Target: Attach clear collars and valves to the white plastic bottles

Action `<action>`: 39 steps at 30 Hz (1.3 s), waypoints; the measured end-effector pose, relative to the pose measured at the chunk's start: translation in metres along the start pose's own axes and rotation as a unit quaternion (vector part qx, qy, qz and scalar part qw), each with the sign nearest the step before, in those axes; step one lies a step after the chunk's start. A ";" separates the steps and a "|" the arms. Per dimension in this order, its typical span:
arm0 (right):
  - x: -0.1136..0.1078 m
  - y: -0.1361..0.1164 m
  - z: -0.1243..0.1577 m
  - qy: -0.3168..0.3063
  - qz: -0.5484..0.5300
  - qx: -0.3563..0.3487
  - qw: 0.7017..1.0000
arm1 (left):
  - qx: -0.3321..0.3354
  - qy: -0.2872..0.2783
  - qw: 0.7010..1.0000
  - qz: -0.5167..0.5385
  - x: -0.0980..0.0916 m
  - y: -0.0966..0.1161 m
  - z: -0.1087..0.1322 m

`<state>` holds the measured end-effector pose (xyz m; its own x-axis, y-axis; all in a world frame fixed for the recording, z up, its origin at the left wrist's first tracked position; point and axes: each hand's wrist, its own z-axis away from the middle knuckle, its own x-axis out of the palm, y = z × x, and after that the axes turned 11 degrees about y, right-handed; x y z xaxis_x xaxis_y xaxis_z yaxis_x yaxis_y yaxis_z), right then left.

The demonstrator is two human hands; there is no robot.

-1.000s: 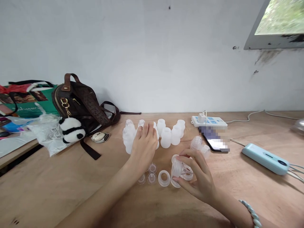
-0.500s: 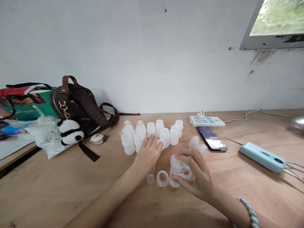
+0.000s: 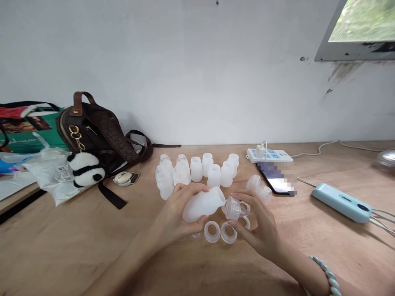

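Note:
My left hand is wrapped round a frosted white baby bottle body, tilted with its open mouth toward the right. In my right hand, the thumb and fingers pinch a clear bottle nipple with its screw ring, ring side toward the bottle's mouth. The two parts are close but apart. Below them on the table lie clear rings, partly hidden by my hands. Behind stand several open bottle bodies and, at the left, several bottles with clear domed caps.
Clear domed caps lie right of centre, beside a phone. Behind it is a power strip, and a blue power bank lies at the right. A brown backpack with a panda charm and a mouse are at the left.
My left hand has picked up a bottle body and brought it nearer, tipping it toward my right hand. The nipple and ring in my right hand have turned toward the bottle's mouth.

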<state>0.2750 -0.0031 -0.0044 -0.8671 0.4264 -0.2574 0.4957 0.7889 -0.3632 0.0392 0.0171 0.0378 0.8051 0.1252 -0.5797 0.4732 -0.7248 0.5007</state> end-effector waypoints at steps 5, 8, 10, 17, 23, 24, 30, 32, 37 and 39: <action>0.001 0.001 -0.001 -0.024 -0.014 -0.009 1.000 | -0.077 -0.011 0.990 0.115 0.001 0.003 0.001; 0.000 0.001 -0.003 -0.036 -0.011 -0.026 0.999 | -0.152 -0.006 0.968 0.200 0.002 0.001 0.003; -0.001 0.001 -0.003 -0.041 -0.014 -0.034 0.998 | -0.218 -0.006 0.944 0.248 0.002 0.000 0.002; 0.000 0.000 0.000 -0.040 -0.024 -0.075 0.996 | -0.379 -0.050 0.864 0.327 -0.002 -0.001 -0.002; -0.003 -0.002 -0.001 -0.061 -0.023 -0.043 0.997 | -0.342 -0.041 0.886 0.311 0.000 -0.001 0.001; -0.003 -0.001 0.000 -0.061 -0.020 -0.024 0.998 | -0.311 -0.024 0.902 0.299 0.001 0.000 0.002; -0.004 0.002 0.001 -0.070 -0.012 0.060 0.996 | -0.115 0.058 0.976 0.176 0.006 0.005 0.009; -0.003 0.002 0.000 -0.074 -0.023 0.055 0.995 | -0.133 0.060 0.972 0.184 0.006 0.005 0.010; -0.001 0.002 -0.002 -0.078 -0.058 0.004 0.995 | -0.295 0.030 0.918 0.263 0.006 -0.001 0.006; -0.002 0.002 -0.002 -0.075 -0.054 -0.022 0.995 | -0.352 -0.004 0.889 0.293 0.006 -0.003 0.005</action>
<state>0.2771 -0.0015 -0.0024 -0.8966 0.2694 -0.3514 0.3943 0.8469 -0.3567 0.0408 0.0165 0.0300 0.9860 -0.1405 -0.0897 0.0818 -0.0610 0.9948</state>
